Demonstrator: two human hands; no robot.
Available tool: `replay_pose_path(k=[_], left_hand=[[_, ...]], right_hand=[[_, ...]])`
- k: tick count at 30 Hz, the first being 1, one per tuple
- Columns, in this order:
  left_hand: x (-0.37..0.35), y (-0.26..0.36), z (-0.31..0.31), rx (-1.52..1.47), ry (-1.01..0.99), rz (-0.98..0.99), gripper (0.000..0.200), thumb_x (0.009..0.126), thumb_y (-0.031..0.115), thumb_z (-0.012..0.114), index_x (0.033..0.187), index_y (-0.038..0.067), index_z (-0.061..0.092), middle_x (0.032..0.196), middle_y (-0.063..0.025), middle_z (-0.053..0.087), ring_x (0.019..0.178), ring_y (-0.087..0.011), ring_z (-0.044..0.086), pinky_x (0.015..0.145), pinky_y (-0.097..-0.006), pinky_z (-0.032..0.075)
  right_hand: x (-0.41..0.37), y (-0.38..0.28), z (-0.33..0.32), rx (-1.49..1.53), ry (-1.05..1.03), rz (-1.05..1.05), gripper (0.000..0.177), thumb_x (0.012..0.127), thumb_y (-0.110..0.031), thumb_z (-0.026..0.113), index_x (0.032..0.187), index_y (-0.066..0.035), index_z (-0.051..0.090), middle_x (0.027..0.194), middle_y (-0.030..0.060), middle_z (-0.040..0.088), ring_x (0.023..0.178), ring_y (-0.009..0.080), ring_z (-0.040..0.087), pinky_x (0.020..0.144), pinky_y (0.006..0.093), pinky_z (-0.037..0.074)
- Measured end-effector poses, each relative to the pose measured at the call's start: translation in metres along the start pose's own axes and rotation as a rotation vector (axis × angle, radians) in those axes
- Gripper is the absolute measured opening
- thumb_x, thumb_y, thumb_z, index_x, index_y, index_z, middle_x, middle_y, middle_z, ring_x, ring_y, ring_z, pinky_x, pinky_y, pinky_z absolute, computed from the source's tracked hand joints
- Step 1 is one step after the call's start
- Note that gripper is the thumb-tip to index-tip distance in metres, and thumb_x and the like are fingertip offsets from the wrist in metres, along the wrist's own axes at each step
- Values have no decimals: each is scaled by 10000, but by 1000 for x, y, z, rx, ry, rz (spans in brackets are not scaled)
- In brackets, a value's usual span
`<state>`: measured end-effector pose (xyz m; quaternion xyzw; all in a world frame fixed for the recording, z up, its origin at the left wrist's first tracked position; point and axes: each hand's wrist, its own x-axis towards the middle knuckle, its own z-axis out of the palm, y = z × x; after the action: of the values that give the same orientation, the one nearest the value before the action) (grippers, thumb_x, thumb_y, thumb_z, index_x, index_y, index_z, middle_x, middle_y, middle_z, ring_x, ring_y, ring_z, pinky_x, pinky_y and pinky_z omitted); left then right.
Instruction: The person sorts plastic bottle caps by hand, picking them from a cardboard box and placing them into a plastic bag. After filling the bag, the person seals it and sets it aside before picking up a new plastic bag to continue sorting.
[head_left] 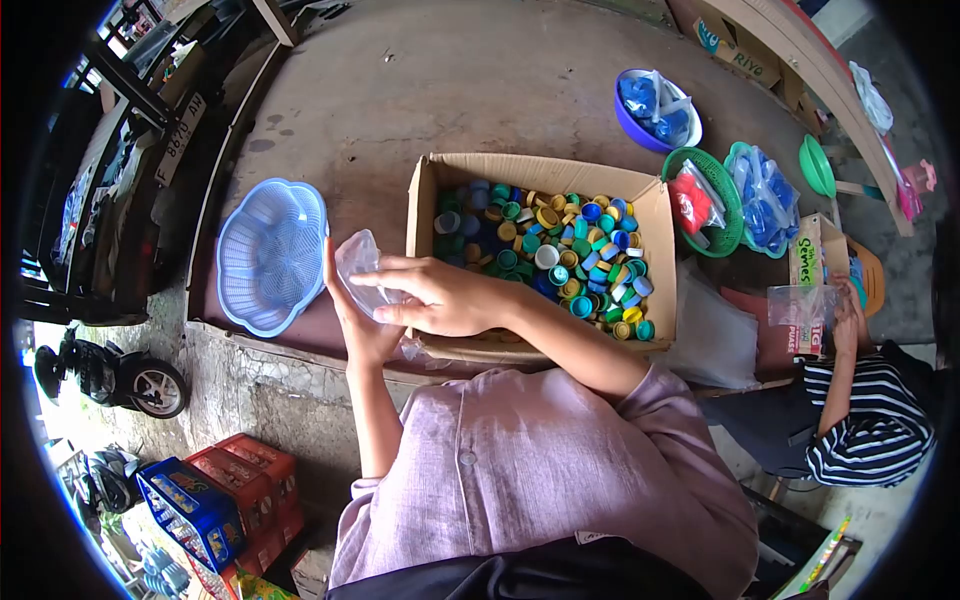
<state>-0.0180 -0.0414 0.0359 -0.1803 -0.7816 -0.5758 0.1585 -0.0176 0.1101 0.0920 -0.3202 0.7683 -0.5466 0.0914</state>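
two hands closing on one clear plastic bag

a grey table (450,90) is carrying everything in view. a cardboard box (425,200) is sitting open at its near edge, and a light blue basket (270,255) is lying near the box, on its left. in the gap between them, the left hand (362,335) is cupping the clear plastic bag (358,262) from beneath with fingers pointing up. the right hand (440,298) is pressing on the bag from above, so both hands are meeting, clamped on it over the table's edge. at the far right, another person's hand (845,315) is holding up a second bag (800,300). bottle caps (560,260) in blue, green, yellow and white are filling the box.
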Motion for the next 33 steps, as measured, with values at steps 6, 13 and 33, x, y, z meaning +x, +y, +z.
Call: replay_pose_path(k=[6,13,33], left_hand=[[2,-5,6,146,204,44,1013,596,106,776,1352,11,110,1272,-197,301,1138,-309,384,957,-425,340],[-5,1,40,331,359,206,1032,607,67,774,1329,-30,41,1191,-220,351,1075,-328,427,915,-431,382],[-13,-23,58,337,263,266,947,566,87,783,1288,9,175,1189,-188,391,1108,-363,352,975,-493,234]], right_hand=[[-52,42,-45,-84,291,174,174,801,-107,586,966,-53,605,934,94,566,820,177,576,722,314,470],[-151,58,-54,-507,-43,692,107,642,-130,657,738,-85,648,714,65,577,691,247,592,642,366,473],[-171,95,-30,-987,88,537,225,613,-262,717,784,-122,677,919,73,463,950,234,428,805,360,336]])
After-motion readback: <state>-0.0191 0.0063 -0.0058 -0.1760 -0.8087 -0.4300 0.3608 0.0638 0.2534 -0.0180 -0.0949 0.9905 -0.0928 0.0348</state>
